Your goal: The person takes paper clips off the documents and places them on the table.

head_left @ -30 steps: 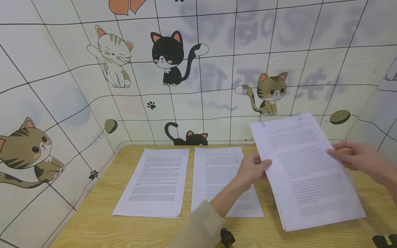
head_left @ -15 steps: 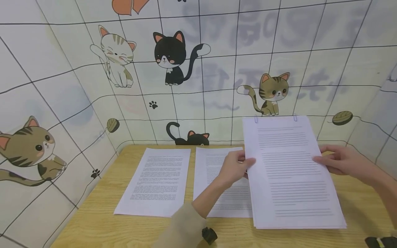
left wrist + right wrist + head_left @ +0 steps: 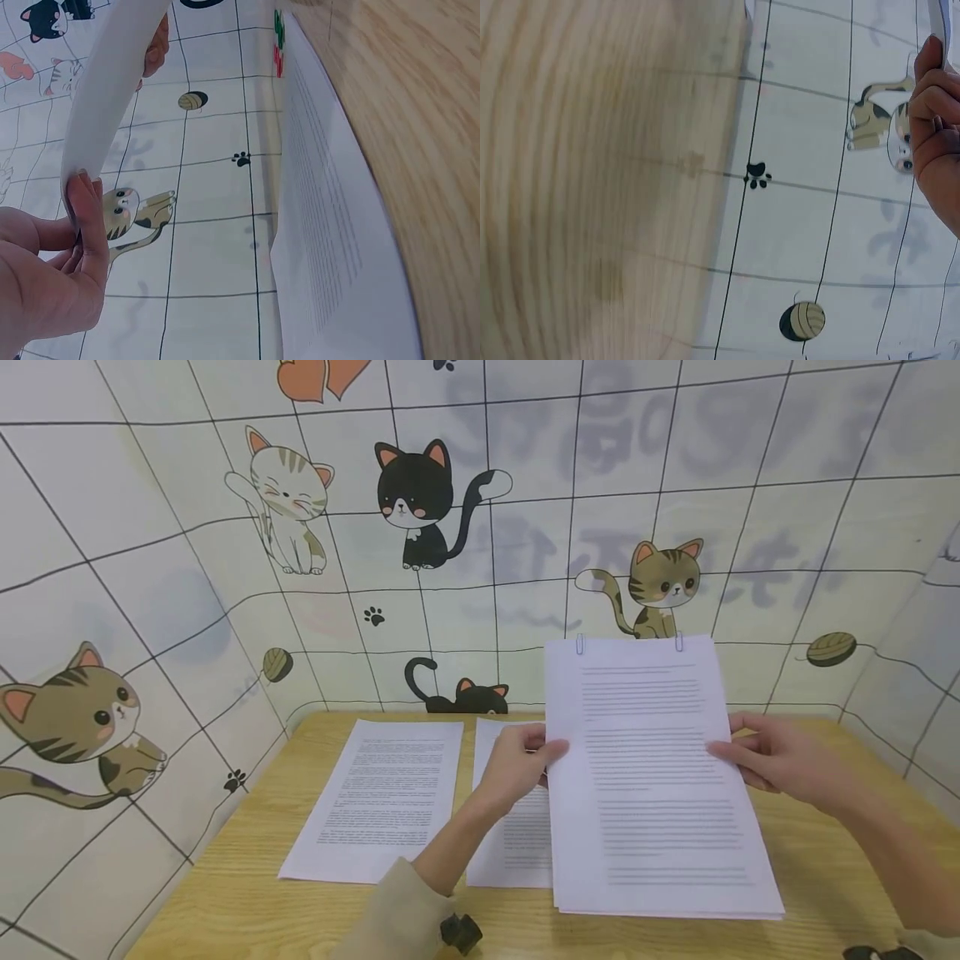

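Note:
A stack of printed sheets (image 3: 652, 793) is held up in front of me, with paper clips (image 3: 580, 644) on its top edge. My left hand (image 3: 516, 768) pinches its left edge, thumb in front and fingers behind. At the right edge my right hand (image 3: 783, 760) pinches it the same way. The stack partly covers a second printed paper (image 3: 513, 852) lying on the table. In the left wrist view the lifted stack (image 3: 105, 97) bows slightly above my left hand (image 3: 56, 277). My right hand (image 3: 939, 127) shows at the right wrist view's edge, gripping the paper.
Another printed paper (image 3: 378, 802) lies at the left of the wooden table (image 3: 232, 877). Walls with a cat-print covering (image 3: 525, 552) stand behind and beside the table. Small green and red pieces (image 3: 279, 41) show by the far end of a paper in the left wrist view.
Both hands have carried the clipped stack leftward, from the table's right side to partly over the middle paper. The stack has turned from tilted to nearly straight.

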Demonstrator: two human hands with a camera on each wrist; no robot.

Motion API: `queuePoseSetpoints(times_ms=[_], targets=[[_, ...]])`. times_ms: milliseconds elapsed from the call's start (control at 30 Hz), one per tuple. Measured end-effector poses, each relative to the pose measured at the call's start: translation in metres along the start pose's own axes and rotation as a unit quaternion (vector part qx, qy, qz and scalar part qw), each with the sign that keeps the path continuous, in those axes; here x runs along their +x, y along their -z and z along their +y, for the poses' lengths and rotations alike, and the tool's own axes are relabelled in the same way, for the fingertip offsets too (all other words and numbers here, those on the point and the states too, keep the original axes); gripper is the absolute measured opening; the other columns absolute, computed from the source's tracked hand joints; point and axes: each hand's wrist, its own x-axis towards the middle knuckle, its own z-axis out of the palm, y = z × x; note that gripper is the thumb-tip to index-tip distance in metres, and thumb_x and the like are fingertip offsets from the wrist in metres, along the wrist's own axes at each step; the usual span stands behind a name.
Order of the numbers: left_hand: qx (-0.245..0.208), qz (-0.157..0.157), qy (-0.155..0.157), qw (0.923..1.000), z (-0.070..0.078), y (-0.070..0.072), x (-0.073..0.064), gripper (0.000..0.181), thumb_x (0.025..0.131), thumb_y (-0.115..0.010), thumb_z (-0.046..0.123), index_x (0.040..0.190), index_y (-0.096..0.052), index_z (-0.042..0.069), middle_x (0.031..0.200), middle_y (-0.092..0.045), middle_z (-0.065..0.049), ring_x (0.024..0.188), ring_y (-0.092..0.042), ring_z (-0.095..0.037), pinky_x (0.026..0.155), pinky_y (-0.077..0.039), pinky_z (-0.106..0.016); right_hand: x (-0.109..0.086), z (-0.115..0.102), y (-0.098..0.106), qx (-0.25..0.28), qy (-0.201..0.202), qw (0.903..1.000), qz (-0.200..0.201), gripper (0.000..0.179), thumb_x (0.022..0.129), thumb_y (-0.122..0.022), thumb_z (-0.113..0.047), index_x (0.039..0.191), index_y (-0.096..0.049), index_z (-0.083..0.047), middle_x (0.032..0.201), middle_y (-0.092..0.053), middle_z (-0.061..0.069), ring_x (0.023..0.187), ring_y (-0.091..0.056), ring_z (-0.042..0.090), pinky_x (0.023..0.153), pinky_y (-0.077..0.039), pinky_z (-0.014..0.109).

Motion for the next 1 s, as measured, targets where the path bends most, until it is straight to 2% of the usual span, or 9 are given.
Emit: queuePoseSetpoints(times_ms=[100,167,300,400,500,700,867,1000], targets=[[0.004,-0.002,0.005,1.0,0.001,0.012,-0.005,0.018,0.098,-0.066,0.008,0.111,-0.071,-0.003,0.087,-0.074,-0.009,0.065,-0.067,-0.014,0.059,-0.056,-0.026,0.004,-0.003,-0.011,0.033,0.032,0.9988,-0.017,0.015,0.102,-0.059,-0.007,0.114,-0.055,0.0,0.069,-0.063,0.009,0.046,-0.029,0.016,0.039,-0.018,0.035],[0.008,-0.004,0.007,0.9999,0.001,0.021,-0.008,0.018,0.098,-0.066,0.008,0.111,-0.072,-0.003,0.087,-0.074,-0.01,0.065,-0.066,-0.015,0.058,-0.055,-0.026,0.006,-0.005,-0.019,0.04,0.045,0.998,-0.022,0.014,0.102,-0.059,-0.007,0.113,-0.054,0.0,0.064,-0.058,0.009,0.045,-0.029,0.016,0.038,-0.017,0.034],[0.026,-0.005,0.006,0.9996,0.0,0.037,-0.015,0.019,0.098,-0.066,0.009,0.111,-0.072,-0.002,0.088,-0.074,-0.011,0.065,-0.065,-0.014,0.057,-0.053,-0.025,0.009,-0.011,-0.035,0.04,0.043,0.998,-0.022,0.016,0.102,-0.06,-0.009,0.112,-0.053,0.001,0.058,-0.048,0.008,0.046,-0.031,0.012,0.038,-0.02,0.03],[0.035,-0.004,0.004,0.9994,-0.003,0.048,-0.02,0.018,0.097,-0.067,0.01,0.108,-0.072,-0.003,0.086,-0.074,-0.01,0.065,-0.065,-0.014,0.058,-0.053,-0.025,0.011,-0.015,-0.046,0.044,0.045,0.9977,-0.025,0.017,0.102,-0.061,-0.01,0.11,-0.053,0.002,0.058,-0.047,0.006,0.046,-0.033,0.011,0.038,-0.022,0.029],[0.044,0.004,0.0,0.999,-0.007,0.057,-0.025,0.015,0.096,-0.069,0.011,0.101,-0.073,-0.004,0.083,-0.073,-0.009,0.064,-0.063,-0.013,0.058,-0.052,-0.025,0.014,-0.017,-0.055,0.046,0.07,0.9959,-0.032,0.015,0.101,-0.061,-0.006,0.108,-0.054,0.004,0.06,-0.051,0.007,0.046,-0.034,0.013,0.038,-0.022,0.029],[0.064,0.031,-0.004,0.9975,-0.012,0.07,-0.036,0.016,0.094,-0.072,0.014,0.094,-0.073,-0.002,0.079,-0.07,-0.007,0.064,-0.061,-0.013,0.059,-0.051,-0.025,0.019,-0.022,-0.068,0.033,0.103,0.9937,-0.027,0.01,0.1,-0.063,-0.006,0.104,-0.058,0.002,0.06,-0.055,-0.001,0.049,-0.04,0.006,0.038,-0.028,0.025],[0.086,0.038,-0.002,0.9955,-0.013,0.077,-0.045,0.016,0.094,-0.072,0.015,0.096,-0.074,-0.001,0.079,-0.07,-0.007,0.067,-0.063,-0.015,0.063,-0.054,-0.028,0.021,-0.024,-0.076,0.021,0.098,0.9946,-0.026,0.011,0.099,-0.065,-0.009,0.1,-0.059,0.0,0.062,-0.059,-0.003,0.05,-0.043,0.005,0.039,-0.03,0.023],[0.104,0.048,-0.003,0.9934,-0.017,0.079,-0.049,0.015,0.094,-0.073,0.015,0.093,-0.075,0.0,0.077,-0.069,-0.005,0.067,-0.061,-0.014,0.065,-0.054,-0.029,0.021,-0.025,-0.08,0.005,0.091,0.9954,-0.028,0.012,0.098,-0.067,-0.012,0.104,-0.062,-0.002,0.068,-0.066,-0.001,0.051,-0.047,0.01,0.042,-0.034,0.023]])
